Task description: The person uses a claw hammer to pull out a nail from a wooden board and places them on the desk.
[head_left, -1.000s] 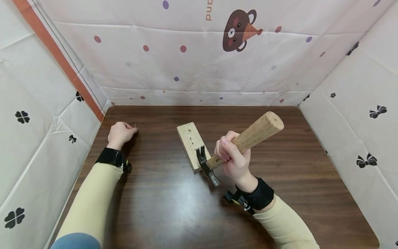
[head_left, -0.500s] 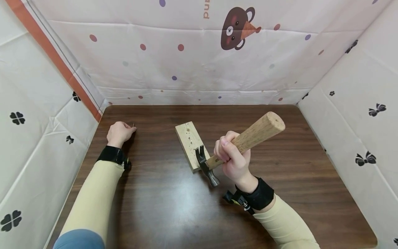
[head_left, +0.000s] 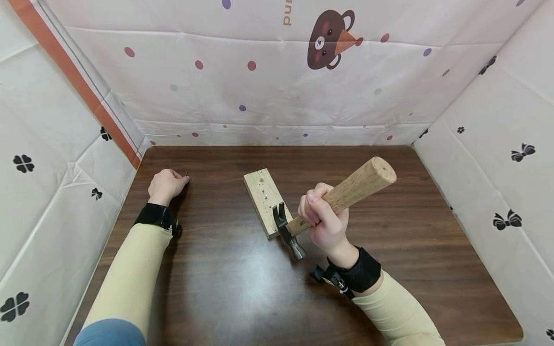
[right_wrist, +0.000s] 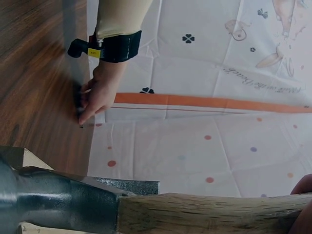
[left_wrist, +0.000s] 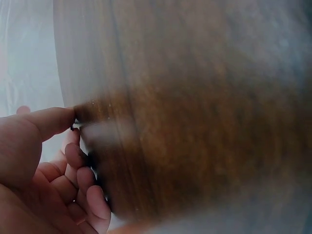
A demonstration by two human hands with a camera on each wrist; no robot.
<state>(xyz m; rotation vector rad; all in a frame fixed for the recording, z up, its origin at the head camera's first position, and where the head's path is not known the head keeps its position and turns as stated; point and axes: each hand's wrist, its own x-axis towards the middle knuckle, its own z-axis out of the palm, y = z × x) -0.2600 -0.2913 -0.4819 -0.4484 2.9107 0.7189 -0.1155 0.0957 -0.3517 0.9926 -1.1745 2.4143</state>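
Observation:
At the far left of the table, my left hand (head_left: 168,186) pinches a small thin nail (head_left: 186,173) between thumb and index finger. Only a bit of it shows past the fingertips; the left wrist view has the other fingers curled below. My right hand (head_left: 324,216) grips the wooden handle of a claw hammer (head_left: 363,185). Its handle end is raised, and its metal head (right_wrist: 63,197) hangs by the near end of a wooden block (head_left: 261,190). Whether head and block touch I cannot tell. Several small nail heads or holes dot the block's top in a row.
The brown wood-grain table (head_left: 225,269) has a bright glare patch in front. White printed sheeting (head_left: 182,96) walls in its back and both sides. Each wrist wears a black strap (head_left: 359,269) with a small camera.
The head view has shifted slightly. Both hands keep their places and holds, and the hammer and block stay where they were.

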